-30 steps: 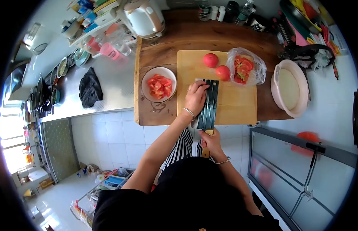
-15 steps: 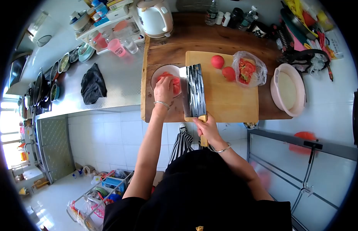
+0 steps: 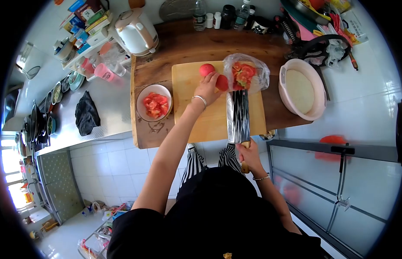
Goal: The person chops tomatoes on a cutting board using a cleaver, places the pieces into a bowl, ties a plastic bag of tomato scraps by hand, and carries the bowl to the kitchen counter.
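My left hand [image 3: 207,89] is over the wooden cutting board [image 3: 192,125], its fingers at a whole tomato [image 3: 222,83]; whether they grip it is hard to tell. Another tomato [image 3: 206,69] lies just beyond the fingertips. My right hand [image 3: 250,155] is closed round the handle of a wide cleaver [image 3: 238,116], whose blade points away from me over the board's right part. Against the blade's far end is a clear plastic bag [image 3: 261,77] with red and green tomato scraps [image 3: 243,74]. Left of the board, a white bowl [image 3: 140,96] holds cut tomato pieces [image 3: 155,105].
A pink basin [image 3: 311,113] stands right of the board. At the back are a white kettle [image 3: 135,33], bottles [image 3: 199,17] and jars. A black cloth [image 3: 86,114] and a pink cup [image 3: 104,72] are on the metal counter at left.
My left hand has left the bowl and moved right to the whole tomatoes. The cleaver has moved right, from the board's left edge to beside the plastic bag. The view has shifted.
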`<move>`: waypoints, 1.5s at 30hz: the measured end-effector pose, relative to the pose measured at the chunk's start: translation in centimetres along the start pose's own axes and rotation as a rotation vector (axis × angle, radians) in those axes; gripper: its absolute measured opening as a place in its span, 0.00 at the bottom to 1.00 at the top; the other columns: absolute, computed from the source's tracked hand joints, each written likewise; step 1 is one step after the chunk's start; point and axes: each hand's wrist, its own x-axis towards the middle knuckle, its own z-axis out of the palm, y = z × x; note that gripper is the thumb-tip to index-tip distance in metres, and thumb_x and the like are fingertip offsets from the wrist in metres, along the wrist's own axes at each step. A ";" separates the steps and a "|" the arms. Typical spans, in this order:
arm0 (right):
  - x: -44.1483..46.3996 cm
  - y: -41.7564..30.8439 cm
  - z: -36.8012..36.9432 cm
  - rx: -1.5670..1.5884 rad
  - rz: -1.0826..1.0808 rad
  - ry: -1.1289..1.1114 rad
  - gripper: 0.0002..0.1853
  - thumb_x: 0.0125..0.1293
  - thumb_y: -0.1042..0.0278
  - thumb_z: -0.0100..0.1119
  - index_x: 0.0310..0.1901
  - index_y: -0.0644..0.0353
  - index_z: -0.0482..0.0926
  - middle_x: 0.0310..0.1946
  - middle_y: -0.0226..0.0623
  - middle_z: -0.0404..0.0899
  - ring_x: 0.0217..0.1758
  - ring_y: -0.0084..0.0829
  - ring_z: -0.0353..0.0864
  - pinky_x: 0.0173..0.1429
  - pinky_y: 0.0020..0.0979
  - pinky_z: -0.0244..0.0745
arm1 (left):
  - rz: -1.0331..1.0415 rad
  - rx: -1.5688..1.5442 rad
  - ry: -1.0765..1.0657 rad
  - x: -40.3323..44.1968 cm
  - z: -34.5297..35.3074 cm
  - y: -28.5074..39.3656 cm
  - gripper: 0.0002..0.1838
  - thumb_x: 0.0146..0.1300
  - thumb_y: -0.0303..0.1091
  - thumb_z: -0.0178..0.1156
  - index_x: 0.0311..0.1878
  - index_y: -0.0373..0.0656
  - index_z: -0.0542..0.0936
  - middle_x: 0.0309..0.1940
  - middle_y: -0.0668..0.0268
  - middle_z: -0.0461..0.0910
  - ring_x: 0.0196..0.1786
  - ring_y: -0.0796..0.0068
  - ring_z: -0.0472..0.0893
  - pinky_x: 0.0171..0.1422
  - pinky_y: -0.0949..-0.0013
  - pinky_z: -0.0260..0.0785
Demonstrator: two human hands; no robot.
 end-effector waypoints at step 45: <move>6.3 -3.9 -1.9 -0.922 -0.371 -0.134 0.14 0.61 0.65 0.62 0.42 0.63 0.70 0.26 0.52 0.79 0.32 0.55 0.80 0.35 0.48 0.74 | -0.493 -0.606 0.348 -10.7 5.5 0.2 0.38 0.56 0.46 0.71 0.62 0.34 0.65 0.54 0.49 0.74 0.51 0.61 0.79 0.50 0.66 0.76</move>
